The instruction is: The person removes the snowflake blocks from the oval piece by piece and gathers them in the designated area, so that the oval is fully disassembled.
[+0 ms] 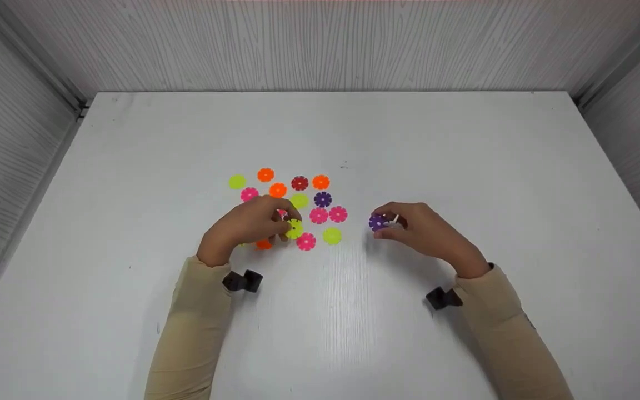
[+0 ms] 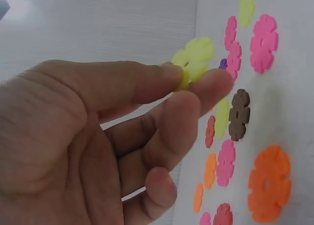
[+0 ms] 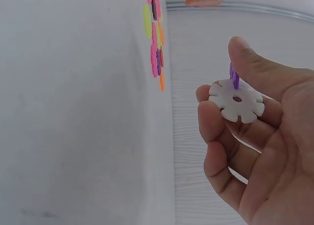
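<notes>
My left hand [image 1: 250, 225] pinches a yellow notched interlocking disc [image 2: 200, 54] between thumb and index finger, held above the scattered discs; its other fingers are loosely curled. Farther right, my right hand [image 1: 421, 226] grips a purple interlocking disc [image 1: 376, 223] and a white one [image 3: 246, 112]. In the right wrist view the purple disc stands edge-on across the white disc, the two meeting at the white rim. My thumb is against the purple disc, and the fingers curl under the white one. Below the left hand lie a brown disc [image 2: 239, 115] and an orange disc [image 2: 269, 184].
Flat on the white table [image 1: 464, 144] lie several more discs, among them a dark purple [image 1: 323, 199], a dark red [image 1: 299, 183], a pink [image 1: 306, 241] and a yellow one [image 1: 332, 236]. A wood-grain panel [image 1: 320, 44] rises behind the table's far edge.
</notes>
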The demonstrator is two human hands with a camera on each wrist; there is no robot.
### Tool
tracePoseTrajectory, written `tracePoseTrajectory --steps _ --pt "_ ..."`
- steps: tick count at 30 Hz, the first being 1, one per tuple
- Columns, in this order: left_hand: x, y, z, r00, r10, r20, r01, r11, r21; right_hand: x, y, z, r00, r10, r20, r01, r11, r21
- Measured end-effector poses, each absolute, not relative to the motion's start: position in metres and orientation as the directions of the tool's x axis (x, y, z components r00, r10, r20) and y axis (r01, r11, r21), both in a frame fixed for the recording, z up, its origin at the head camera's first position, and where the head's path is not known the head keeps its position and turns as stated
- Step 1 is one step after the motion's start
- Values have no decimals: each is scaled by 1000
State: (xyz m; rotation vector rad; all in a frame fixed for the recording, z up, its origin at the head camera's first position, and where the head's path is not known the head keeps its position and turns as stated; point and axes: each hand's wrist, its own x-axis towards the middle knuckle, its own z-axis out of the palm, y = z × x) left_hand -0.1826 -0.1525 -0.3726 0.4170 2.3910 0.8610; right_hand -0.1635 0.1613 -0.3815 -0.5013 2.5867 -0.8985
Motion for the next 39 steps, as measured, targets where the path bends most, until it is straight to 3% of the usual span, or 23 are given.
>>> tracePoseTrajectory --steps 11,18,26,34,39 --pt "-184 -156 -381 -811 369 -454 94 848 522 -164 161 -385 -864 -445 -236 -210 745 -633" --pt "-184 -153 -383 -788 351 -507 53 858 511 -163 159 -385 -856 -462 -232 -227 739 -635" --pt "-184 -152 -383 -805 370 -464 118 866 486 -163 159 -386 -848 -477 -232 -236 732 -639" --pt "-183 -151 -380 -828 356 -434 113 863 492 -163 159 -387 -847 -471 -245 -227 739 -635" --pt "-182 -149 -377 -856 386 -345 112 789 604 -163 160 -386 -847 -474 -242 -223 729 -648"
